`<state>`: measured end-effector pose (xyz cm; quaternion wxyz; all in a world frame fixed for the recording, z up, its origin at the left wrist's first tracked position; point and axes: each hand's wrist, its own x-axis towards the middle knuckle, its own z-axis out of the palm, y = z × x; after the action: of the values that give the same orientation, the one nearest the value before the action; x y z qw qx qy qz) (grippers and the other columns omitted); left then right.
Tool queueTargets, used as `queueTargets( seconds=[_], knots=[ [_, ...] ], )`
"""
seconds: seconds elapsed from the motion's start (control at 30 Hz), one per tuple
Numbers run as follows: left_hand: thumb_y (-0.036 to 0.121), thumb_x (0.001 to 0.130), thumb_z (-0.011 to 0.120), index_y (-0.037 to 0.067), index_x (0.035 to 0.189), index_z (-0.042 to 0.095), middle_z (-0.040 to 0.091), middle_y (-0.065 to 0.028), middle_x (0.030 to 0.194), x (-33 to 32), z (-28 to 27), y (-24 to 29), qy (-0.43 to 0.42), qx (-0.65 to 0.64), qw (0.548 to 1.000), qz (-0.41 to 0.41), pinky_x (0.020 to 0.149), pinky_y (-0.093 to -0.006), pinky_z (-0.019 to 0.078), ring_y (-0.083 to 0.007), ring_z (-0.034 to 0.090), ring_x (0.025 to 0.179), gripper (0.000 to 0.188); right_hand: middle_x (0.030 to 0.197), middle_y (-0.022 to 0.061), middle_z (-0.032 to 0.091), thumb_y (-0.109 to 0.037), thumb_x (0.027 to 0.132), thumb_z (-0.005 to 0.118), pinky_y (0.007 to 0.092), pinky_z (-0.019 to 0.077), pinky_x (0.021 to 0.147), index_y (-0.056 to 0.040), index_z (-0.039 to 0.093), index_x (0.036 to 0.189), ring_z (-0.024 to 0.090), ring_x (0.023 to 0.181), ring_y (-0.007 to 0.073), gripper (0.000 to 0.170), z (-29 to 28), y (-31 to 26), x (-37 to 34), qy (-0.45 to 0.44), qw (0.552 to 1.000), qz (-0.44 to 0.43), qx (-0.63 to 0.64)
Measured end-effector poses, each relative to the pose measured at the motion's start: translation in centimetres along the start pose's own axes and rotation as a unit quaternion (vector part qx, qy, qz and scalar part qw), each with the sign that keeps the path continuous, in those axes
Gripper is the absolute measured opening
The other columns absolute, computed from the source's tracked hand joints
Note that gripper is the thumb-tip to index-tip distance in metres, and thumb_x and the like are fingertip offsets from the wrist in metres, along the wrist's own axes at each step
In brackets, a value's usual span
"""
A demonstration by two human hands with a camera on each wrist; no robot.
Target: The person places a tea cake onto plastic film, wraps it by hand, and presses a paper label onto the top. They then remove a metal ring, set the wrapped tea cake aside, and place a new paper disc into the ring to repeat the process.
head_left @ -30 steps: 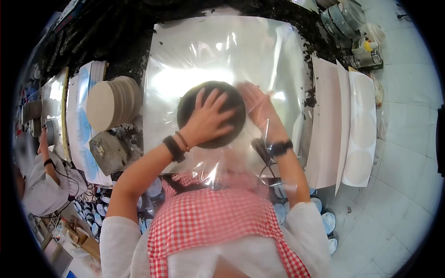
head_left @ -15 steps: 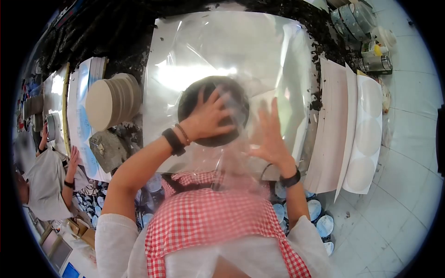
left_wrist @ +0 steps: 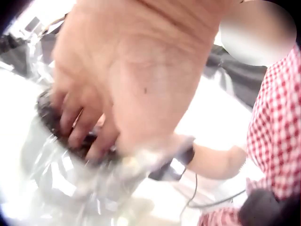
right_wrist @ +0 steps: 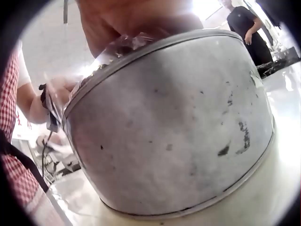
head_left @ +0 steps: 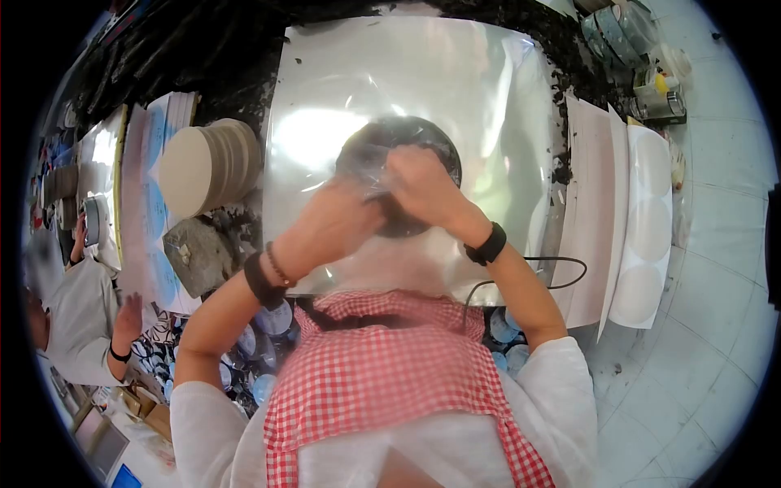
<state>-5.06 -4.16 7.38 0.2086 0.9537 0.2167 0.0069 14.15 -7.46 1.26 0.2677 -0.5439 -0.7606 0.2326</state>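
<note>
A round, pale metal mould (right_wrist: 174,122) filled with dark material (head_left: 439,146) stands on a shiny sheet (head_left: 317,73). Crumpled clear plastic film (head_left: 364,165) lies over its top and hangs down its outer side in the left wrist view. The left hand (head_left: 338,218), blurred, is at the near left of the mould with fingers curled on the film; its fingertips are partly hidden. Over the mould's middle, the right hand (head_left: 423,185) pinches the film with bent fingers. Only part of the right hand (right_wrist: 136,21) shows above the rim in the right wrist view.
Round beige discs (head_left: 185,171) and a grey block (head_left: 198,256) stand at the left. Paper sheets (head_left: 590,211) and white round-patterned sheets (head_left: 640,228) lie right. Dark strips (head_left: 195,41) are at the back left. Another person (head_left: 77,317) works at far left.
The left hand has gone from spread flat on the dark material to curled fingers, nearer the body. The right hand has moved left from beside the mould to above it and now pinches film.
</note>
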Motion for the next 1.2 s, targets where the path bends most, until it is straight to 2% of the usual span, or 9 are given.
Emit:
queueTargets(
  seconds=[0.2, 0.33, 0.47, 0.6, 0.7, 0.83, 1.0, 1.13, 1.2],
  knots=[
    [0.024, 0.088, 0.057, 0.004, 0.080, 0.066, 0.060, -0.0103, 0.087, 0.3, 1.2, -2.2, -0.046, 0.036, 0.997, 0.054, 0.085, -0.0402, 0.0461, -0.0299, 0.058, 0.090, 0.023, 0.106, 0.0103, 0.053, -0.036, 0.075, 0.074, 0.0377, 0.0423, 0.082, -0.0181, 0.059, 0.120, 0.051, 0.100, 0.0267, 0.050, 0.7, 0.0, -0.1, -0.048, 0.976, -0.012, -0.210],
    [0.022, 0.090, 0.061, 0.004, 0.091, 0.069, 0.060, -0.0122, 0.097, -4.4, -4.6, -1.6, -0.053, -0.327, 0.935, -0.126, 0.089, -0.0376, 0.0417, -0.0297, 0.056, 0.097, 0.020, 0.114, 0.0119, 0.051, -0.050, 0.067, 0.077, 0.0380, 0.0416, 0.085, -0.0251, 0.054, 0.131, 0.049, 0.105, 0.0273, 0.072, 1.4, 0.8, -0.1, -0.067, 0.971, 0.006, -0.231],
    [0.009, 0.080, 0.064, 0.007, 0.093, 0.069, 0.062, -0.0068, 0.092, -8.0, -0.1, 0.7, 0.045, -0.017, 0.998, -0.046, 0.088, -0.0401, 0.0406, -0.0265, 0.058, 0.088, 0.014, 0.117, 0.0129, 0.050, -0.052, 0.066, 0.078, 0.0377, 0.0409, 0.088, -0.0266, 0.055, 0.132, 0.048, 0.109, 0.0282, 0.074, 0.8, 0.4, -0.1, -0.073, 0.968, 0.004, -0.241],
    [0.005, 0.068, 0.066, 0.008, 0.094, 0.069, 0.063, -0.0035, 0.082, -6.5, -5.9, 5.7, 0.265, 0.175, 0.947, -0.046, 0.088, -0.0417, 0.0425, -0.0200, 0.061, 0.080, 0.026, 0.117, 0.0119, 0.050, -0.054, 0.063, 0.078, 0.0380, 0.0410, 0.089, -0.0286, 0.057, 0.129, 0.047, 0.109, 0.0275, 0.074, -0.1, -0.2, -0.3, -0.086, 0.969, 0.011, -0.230],
    [0.013, 0.070, 0.068, 0.006, 0.097, 0.068, 0.065, -0.0077, 0.100, -9.8, 0.7, 7.0, 0.213, 0.011, 0.956, 0.203, 0.101, -0.0416, 0.0412, -0.0201, 0.063, 0.095, 0.028, 0.116, 0.0118, 0.049, -0.056, 0.061, 0.079, 0.0377, 0.0413, 0.087, -0.0299, 0.059, 0.128, 0.048, 0.108, 0.0277, 0.074, 0.1, 0.4, -0.7, -0.062, 0.967, -0.018, -0.245],
    [0.012, 0.072, 0.076, 0.007, 0.101, 0.061, 0.054, -0.0086, 0.102, -5.8, 8.1, 0.1, 0.242, -0.154, 0.956, -0.057, 0.088, -0.0396, 0.0451, -0.0279, 0.053, 0.094, 0.033, 0.110, 0.0117, 0.055, -0.044, 0.073, 0.072, 0.0369, 0.0419, 0.087, -0.0202, 0.064, 0.113, 0.051, 0.105, 0.0260, 0.047, 0.6, 0.6, -0.4, -0.045, 0.970, -0.014, -0.240],
    [0.018, 0.056, 0.094, 0.012, 0.142, 0.028, -0.001, -0.0222, 0.158, 2.1, 6.9, -6.3, 0.335, -0.568, 0.749, 0.062, 0.117, -0.0465, 0.0176, -0.0337, 0.010, 0.147, 0.108, 0.111, 0.0116, 0.056, -0.043, 0.075, 0.070, 0.0350, 0.0403, 0.091, -0.0104, 0.065, 0.108, 0.050, 0.107, 0.0255, 0.047, 0.5, 0.6, -0.1, -0.075, 0.978, 0.008, -0.195],
    [0.005, 0.069, 0.070, 0.005, 0.078, 0.054, 0.059, -0.0081, 0.080, 4.5, 3.6, -3.4, 0.333, -0.240, 0.896, 0.170, 0.065, -0.0368, 0.0478, -0.0280, 0.058, 0.075, 0.019, 0.113, 0.0107, 0.058, -0.029, 0.077, 0.072, 0.0379, 0.0401, 0.092, -0.0011, 0.064, 0.106, 0.049, 0.108, 0.0285, 0.041, 2.4, 1.9, -0.3, -0.113, 0.973, 0.051, -0.194],
    [0.003, 0.067, 0.067, 0.005, 0.076, 0.051, 0.055, -0.0077, 0.077, 4.5, 3.9, -1.8, 0.281, -0.173, 0.942, 0.068, 0.060, -0.0388, 0.0444, -0.0285, 0.055, 0.070, 0.018, 0.116, 0.0120, 0.058, -0.024, 0.077, 0.071, 0.0396, 0.0414, 0.090, -0.0011, 0.065, 0.104, 0.050, 0.105, 0.0305, 0.036, 1.7, 1.6, -0.8, 0.003, 0.992, 0.007, -0.126]
  ],
)
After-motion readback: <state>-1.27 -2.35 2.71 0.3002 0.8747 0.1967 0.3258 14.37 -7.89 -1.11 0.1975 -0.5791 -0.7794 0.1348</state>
